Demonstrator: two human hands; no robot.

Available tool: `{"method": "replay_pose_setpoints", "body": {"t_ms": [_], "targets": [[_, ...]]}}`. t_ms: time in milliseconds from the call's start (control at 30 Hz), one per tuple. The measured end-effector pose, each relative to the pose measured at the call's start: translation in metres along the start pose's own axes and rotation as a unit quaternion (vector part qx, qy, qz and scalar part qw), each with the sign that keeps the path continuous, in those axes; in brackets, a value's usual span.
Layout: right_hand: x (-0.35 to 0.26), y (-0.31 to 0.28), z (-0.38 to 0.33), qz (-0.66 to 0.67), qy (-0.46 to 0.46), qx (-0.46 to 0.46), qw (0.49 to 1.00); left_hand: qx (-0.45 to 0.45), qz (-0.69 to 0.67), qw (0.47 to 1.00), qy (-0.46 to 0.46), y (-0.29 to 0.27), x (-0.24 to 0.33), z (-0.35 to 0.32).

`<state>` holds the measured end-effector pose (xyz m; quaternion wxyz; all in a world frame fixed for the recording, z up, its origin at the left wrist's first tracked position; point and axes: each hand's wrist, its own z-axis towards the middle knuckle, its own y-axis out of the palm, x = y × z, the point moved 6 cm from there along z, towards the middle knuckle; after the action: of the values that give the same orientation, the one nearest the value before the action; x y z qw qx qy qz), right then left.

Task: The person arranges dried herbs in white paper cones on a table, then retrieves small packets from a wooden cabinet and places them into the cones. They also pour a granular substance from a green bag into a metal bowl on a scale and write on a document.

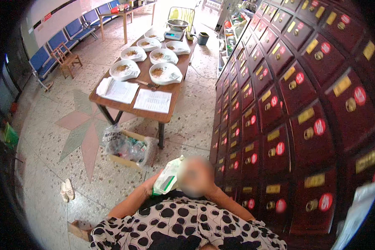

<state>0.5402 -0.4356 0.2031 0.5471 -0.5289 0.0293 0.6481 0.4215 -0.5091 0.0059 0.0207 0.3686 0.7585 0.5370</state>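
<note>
Close in front of me, my left hand (153,183) is wrapped round a white and green packet (168,176), held tilted with its top pointing away. Beside the packet is my right hand (209,183), mostly hidden by a blurred round patch, so its fingers and anything in them cannot be made out. Beyond my hands, several white scoop-shaped trays (125,74) with brown dried pieces and small slips stand on a wooden table (152,115). Two printed sheets (153,101) lie at its near end.
A tall dark red drawer cabinet (296,121) rises close on my right. An open carton (127,160) of plastic bags sits on the floor before the table. Farther off are a digital scale (173,35), a metal bowl (177,24), a wooden chair (66,60) and blue seats (64,39).
</note>
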Motion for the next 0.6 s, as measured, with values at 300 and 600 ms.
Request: {"method": "replay_pose_setpoints", "body": {"t_ms": [300, 600], "targets": [[0.107, -0.070, 0.133, 0.097, 0.026, 0.026, 0.995, -0.004, -0.037, 0.994, -0.107, 0.033, 0.142, 0.123], [0.226, -0.140, 0.312, 0.017, -0.103, -0.096, 0.990, 0.067, 0.012, 0.997, -0.039, 0.073, 0.273, 0.258]]}}
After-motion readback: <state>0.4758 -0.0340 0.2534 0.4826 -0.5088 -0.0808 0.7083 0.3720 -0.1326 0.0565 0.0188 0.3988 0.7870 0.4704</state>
